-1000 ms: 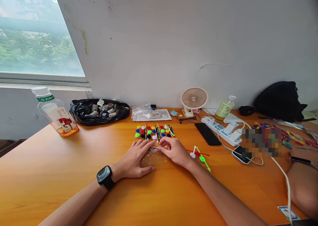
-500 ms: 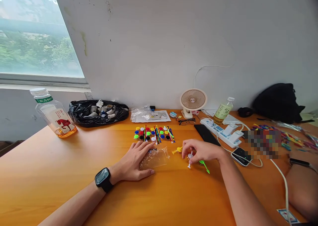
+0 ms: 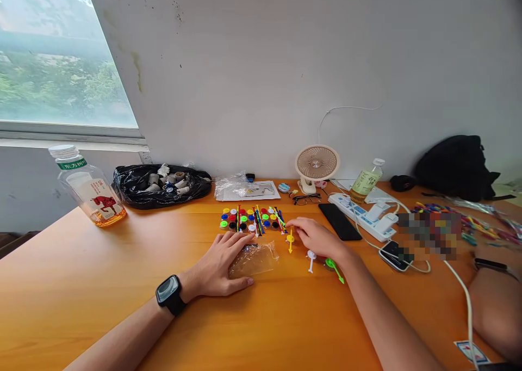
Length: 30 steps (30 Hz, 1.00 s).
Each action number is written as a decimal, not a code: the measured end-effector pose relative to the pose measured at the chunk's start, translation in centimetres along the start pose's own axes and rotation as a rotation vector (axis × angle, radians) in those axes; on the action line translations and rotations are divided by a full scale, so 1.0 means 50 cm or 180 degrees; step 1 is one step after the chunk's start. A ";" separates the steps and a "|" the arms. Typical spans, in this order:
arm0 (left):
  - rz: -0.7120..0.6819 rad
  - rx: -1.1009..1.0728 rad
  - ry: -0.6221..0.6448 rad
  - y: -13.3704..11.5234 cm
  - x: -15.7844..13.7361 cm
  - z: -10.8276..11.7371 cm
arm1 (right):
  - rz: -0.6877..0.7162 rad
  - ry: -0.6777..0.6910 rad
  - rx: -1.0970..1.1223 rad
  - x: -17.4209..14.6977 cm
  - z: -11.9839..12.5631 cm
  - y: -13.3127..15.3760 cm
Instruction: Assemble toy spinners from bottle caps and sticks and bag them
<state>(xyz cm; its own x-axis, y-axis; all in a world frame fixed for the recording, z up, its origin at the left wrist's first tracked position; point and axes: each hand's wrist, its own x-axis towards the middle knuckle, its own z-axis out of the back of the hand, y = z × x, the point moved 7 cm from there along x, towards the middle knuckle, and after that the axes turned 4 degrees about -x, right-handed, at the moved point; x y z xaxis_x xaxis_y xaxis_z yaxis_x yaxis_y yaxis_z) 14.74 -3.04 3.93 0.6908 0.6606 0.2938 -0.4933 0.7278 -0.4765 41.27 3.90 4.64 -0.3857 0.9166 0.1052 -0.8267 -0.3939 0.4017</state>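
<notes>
L hand (image 3: 218, 263) flat, fingers spread, over clear bag's (image 3: 258, 259) left side, ctr frame; R hand (image 3: 317, 237) half-curled, fingertips at yellow spinner (image 3: 290, 240) just right of ctr, can't tell if gripping! Broad tabletop (image 3: 244, 330) between forearms, edge slanting up far left. Bottle (image 3: 92, 197), mid-left: green band (image 3: 72, 165) reads "东方树".

"东方树" on green neck band (image 3: 72, 164) of large bottle (image 3: 90, 189)

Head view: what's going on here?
A person's left hand lies flat at the left edge of a clear bag. The right hand is at a yellow arrow; whether it grips it is unclear. A white arrow and a green arrow lie nearby. Colourful discs and sticks lie beyond the hands.
</notes>
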 end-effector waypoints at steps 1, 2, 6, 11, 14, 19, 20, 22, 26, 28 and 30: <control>0.0000 0.0000 0.0002 0.001 0.000 0.000 | 0.0004 0.0076 -0.0050 0.000 -0.003 -0.004; -0.0004 0.0003 0.0003 0.001 0.000 0.000 | 0.0001 0.0132 -0.0091 -0.001 -0.002 -0.006; -0.0029 0.0016 -0.0024 0.001 0.000 0.000 | 0.0016 0.0054 -0.0016 -0.006 0.030 -0.003; -0.0023 0.0009 -0.0037 0.002 0.000 -0.001 | 0.0032 -0.0115 0.0710 -0.016 0.072 0.018; -0.0006 0.0021 -0.0014 0.003 0.000 -0.002 | 0.0055 0.0295 0.0936 -0.021 0.052 0.041; 0.0020 0.0030 -0.0007 0.001 0.001 -0.002 | 0.0362 0.0720 0.0852 -0.017 -0.011 0.095; 0.0021 0.0033 -0.0010 0.001 0.002 -0.002 | 0.0374 0.0706 0.0890 -0.014 -0.022 0.103; 0.0012 0.0042 -0.0021 0.001 0.001 -0.003 | 0.0372 0.0653 0.1027 -0.008 -0.040 0.119; -0.0021 0.0044 -0.0024 0.005 0.000 -0.007 | 0.0391 0.0521 0.1377 -0.002 -0.069 0.153; -0.0029 0.0043 -0.0041 0.006 -0.001 -0.007 | 0.0310 0.0371 0.1408 0.001 -0.083 0.163; -0.0037 0.0031 -0.0060 0.006 -0.001 -0.006 | 0.0185 0.0119 0.1338 0.005 -0.097 0.168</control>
<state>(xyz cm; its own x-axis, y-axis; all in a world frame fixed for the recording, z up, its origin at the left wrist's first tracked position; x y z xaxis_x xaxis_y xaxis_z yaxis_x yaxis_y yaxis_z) 14.74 -2.91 3.51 0.6865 0.6554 0.3150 -0.4904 0.7371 -0.4649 32.27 0.49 3.63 -0.4477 0.8875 0.1087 -0.5671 -0.3758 0.7329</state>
